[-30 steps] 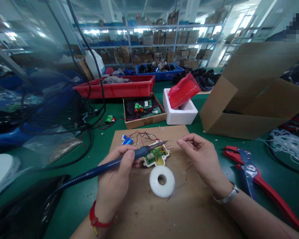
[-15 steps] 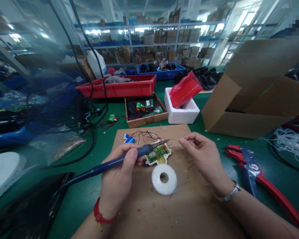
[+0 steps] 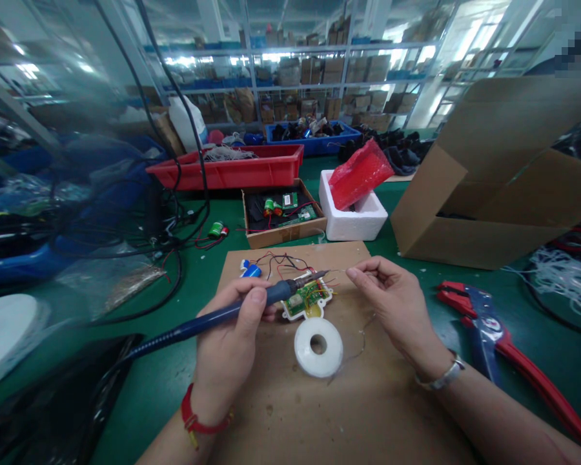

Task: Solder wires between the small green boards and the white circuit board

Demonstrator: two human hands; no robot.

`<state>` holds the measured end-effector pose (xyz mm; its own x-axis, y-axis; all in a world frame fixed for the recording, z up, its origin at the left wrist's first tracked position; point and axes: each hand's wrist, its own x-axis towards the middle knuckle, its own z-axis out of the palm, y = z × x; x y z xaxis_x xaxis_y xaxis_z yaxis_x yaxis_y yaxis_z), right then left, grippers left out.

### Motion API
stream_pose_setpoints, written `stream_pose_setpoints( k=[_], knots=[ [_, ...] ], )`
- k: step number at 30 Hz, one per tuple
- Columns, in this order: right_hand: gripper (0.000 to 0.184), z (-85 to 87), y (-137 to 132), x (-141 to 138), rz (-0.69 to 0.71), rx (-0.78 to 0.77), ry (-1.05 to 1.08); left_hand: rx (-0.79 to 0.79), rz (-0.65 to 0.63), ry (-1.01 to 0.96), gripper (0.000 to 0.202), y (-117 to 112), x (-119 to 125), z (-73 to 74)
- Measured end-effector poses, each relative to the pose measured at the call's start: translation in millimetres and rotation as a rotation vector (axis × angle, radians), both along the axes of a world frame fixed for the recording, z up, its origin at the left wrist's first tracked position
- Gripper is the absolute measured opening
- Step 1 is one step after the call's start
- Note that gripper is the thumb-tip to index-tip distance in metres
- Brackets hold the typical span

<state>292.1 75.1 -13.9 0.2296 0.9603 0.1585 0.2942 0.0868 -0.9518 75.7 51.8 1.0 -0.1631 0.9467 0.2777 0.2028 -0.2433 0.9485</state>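
Observation:
My left hand is wrapped round a blue soldering iron, its tip pointing right above a green circuit board in a white housing. Between thumb and fingers, my right hand pinches thin solder wire, whose end reaches to the iron's tip. A white solder spool lies just below the board, with a strand trailing off to its right. Red and black wires run from the board towards a blue component at its upper left. Whether the iron touches the board I cannot tell.
Brown cardboard covers the work spot. Behind it stand a small carton of electronic parts and a white foam box. Red-and-blue crimping pliers lie to the right, below a large open carton. Black cables hang at the left.
Both hands, the iron and the solder wire stay almost where they were. A faint wisp of smoke now shows above the iron's tip, near the small carton.

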Motion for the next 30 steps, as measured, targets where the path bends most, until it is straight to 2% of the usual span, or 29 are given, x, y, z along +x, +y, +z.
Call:
stream_pose_setpoints(
  k=[12,18,24,30],
  knots=[
    [0.019,-0.7,-1.8,1.4,-0.008,0.022,0.047,-0.010,-0.004,0.018,0.021,-0.5,-0.1,-0.5],
    [0.018,-3.1,-4.8,5.7,-0.023,0.030,0.026,0.045,-0.019,-0.163,0.018,-1.1,-0.1,-1.9],
    [0.019,-2.3,-6.1,4.5,-0.002,0.010,0.029,0.038,0.034,-0.054,0.019,-2.8,-0.2,1.3],
    [0.020,0.2,-6.5,3.7,0.022,-0.022,0.016,0.031,-0.032,0.023,0.017,-5.3,0.0,-0.5]
  ],
)
